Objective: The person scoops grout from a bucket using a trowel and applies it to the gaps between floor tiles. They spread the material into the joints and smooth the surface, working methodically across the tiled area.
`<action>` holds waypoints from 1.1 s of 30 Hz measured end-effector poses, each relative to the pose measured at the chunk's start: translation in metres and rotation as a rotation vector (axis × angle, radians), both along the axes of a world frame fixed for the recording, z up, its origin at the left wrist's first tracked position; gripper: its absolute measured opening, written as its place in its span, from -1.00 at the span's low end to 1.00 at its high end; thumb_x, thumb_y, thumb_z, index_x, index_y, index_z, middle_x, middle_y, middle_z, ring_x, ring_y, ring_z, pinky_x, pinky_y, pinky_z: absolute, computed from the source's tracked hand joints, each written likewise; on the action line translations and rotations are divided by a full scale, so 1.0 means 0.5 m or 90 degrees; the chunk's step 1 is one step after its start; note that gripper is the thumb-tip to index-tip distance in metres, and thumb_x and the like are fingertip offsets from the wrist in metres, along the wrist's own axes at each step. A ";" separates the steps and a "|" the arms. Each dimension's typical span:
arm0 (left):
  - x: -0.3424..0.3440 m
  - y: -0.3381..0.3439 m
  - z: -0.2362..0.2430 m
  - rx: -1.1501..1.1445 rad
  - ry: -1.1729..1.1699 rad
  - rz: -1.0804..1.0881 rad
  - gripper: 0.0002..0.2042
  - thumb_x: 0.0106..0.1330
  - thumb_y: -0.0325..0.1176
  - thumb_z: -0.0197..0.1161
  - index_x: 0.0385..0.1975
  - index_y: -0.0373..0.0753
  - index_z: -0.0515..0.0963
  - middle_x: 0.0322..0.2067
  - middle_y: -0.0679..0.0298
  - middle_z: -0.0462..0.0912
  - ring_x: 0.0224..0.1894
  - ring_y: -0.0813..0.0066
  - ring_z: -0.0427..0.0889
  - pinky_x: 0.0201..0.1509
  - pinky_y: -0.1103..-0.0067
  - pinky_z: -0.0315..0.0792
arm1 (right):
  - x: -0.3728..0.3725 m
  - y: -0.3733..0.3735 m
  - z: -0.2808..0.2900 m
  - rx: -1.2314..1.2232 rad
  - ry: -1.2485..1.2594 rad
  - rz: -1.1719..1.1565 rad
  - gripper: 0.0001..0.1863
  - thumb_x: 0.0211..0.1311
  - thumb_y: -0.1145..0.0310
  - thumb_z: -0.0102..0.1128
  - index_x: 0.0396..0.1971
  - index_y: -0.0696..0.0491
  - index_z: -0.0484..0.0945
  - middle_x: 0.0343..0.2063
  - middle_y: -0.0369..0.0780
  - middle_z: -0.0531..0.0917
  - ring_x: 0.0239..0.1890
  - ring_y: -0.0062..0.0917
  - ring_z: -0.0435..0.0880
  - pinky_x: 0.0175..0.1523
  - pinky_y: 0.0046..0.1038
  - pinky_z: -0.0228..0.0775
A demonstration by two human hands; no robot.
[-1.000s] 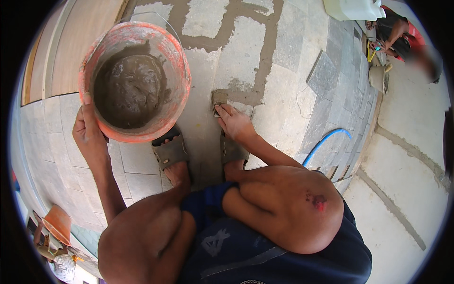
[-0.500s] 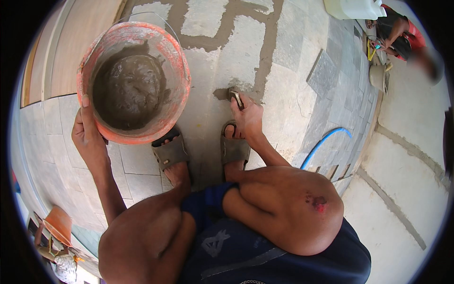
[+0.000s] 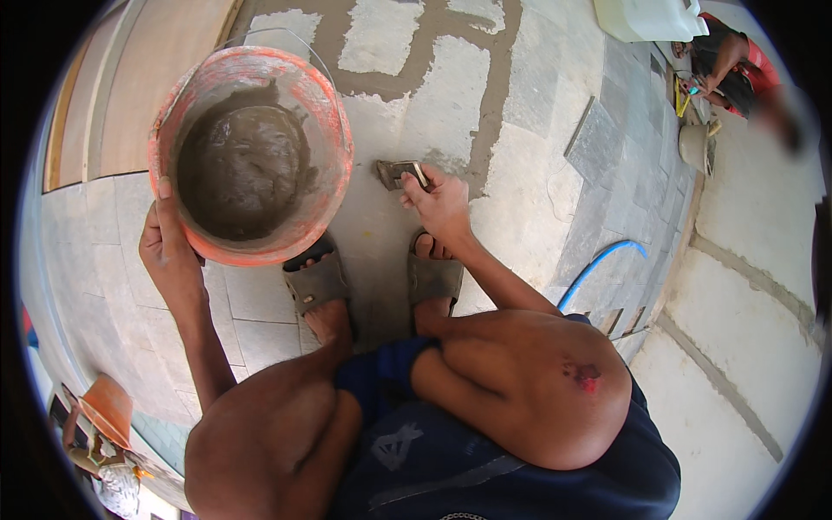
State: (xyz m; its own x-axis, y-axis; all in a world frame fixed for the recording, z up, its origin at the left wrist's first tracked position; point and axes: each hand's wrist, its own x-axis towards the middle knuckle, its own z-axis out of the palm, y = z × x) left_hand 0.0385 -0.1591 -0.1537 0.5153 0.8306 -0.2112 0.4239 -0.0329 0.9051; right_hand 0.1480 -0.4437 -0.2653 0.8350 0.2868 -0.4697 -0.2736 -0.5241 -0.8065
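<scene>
An orange bucket [image 3: 251,253] with a wire handle and a stained inner wall stands tilted in front of me on the left. Wet grey mortar [image 3: 247,160] fills its lower part. My left hand [image 3: 173,256] grips the bucket's near-left rim, thumb over the edge. In my closed right hand [image 3: 444,208] is a small scraper [image 3: 394,174], its wide blade coated with mortar and pointing left toward the bucket. The blade is just above the floor or touching it; I cannot tell which. Bands of grey mortar [image 3: 492,104] lie around pale bare patches ahead.
My sandalled feet [image 3: 319,286] stand close behind the bucket. A loose grey tile [image 3: 594,139] lies to the right, with a blue hose [image 3: 598,264] nearer. A translucent jug [image 3: 646,19] and a crouching person [image 3: 737,61] are at the far right. Another person with an orange container [image 3: 108,412] is lower left.
My right hand has drawn the scraper left across the floor. The dark mortar smear that lay by the blade is gone from the floor. My left hand keeps its grip on the bucket.
</scene>
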 end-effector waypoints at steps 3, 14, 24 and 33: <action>0.009 -0.011 0.007 0.012 0.022 0.002 -0.57 0.41 0.00 0.13 -0.61 -0.19 0.53 -0.72 0.47 0.43 -0.71 0.84 0.25 -0.67 0.77 0.08 | 0.046 -0.007 0.025 0.114 0.039 -0.075 -0.75 0.29 0.32 0.22 -0.25 0.23 0.62 -0.53 -0.33 0.66 -0.51 -0.77 0.60 -0.40 -0.62 0.46; 0.066 -0.047 0.017 0.059 0.019 -0.075 -0.52 0.42 -0.11 0.16 -0.74 -0.19 0.27 -0.71 0.52 0.22 -0.58 0.79 0.09 -0.52 0.71 0.00 | 0.061 0.227 0.020 0.141 -0.380 0.400 -0.73 0.18 0.35 0.19 -0.13 0.08 0.62 -0.41 -0.04 0.68 -0.47 -0.15 0.63 -0.29 -0.28 0.50; 0.070 -0.060 0.017 0.121 0.035 -0.158 -0.52 0.41 -0.18 0.19 -0.72 -0.24 0.20 -0.73 0.48 0.17 -0.58 0.73 0.07 -0.55 0.65 -0.03 | 0.095 0.186 0.088 0.233 0.221 0.271 -0.82 0.28 0.33 0.19 -0.26 0.11 0.64 -0.48 -0.21 0.68 -0.43 -0.50 0.70 -0.29 -0.52 0.57; 0.080 -0.052 0.026 0.071 0.041 -0.106 -0.51 0.41 -0.16 0.19 -0.73 -0.23 0.23 -0.73 0.50 0.16 -0.58 0.74 0.07 -0.53 0.66 -0.02 | 0.164 0.012 0.112 0.458 0.307 -0.108 -0.81 0.30 0.37 0.21 -0.22 0.18 0.60 -0.39 -0.29 0.66 -0.37 -0.64 0.68 -0.24 -0.64 0.55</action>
State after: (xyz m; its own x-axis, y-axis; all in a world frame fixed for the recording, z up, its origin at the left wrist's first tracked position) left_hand 0.0786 -0.1851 -0.1409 0.6364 0.7546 -0.1600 0.4607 -0.2055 0.8635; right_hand 0.2298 -0.4376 -0.2092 0.6505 0.5396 -0.5346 -0.6973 0.1451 -0.7019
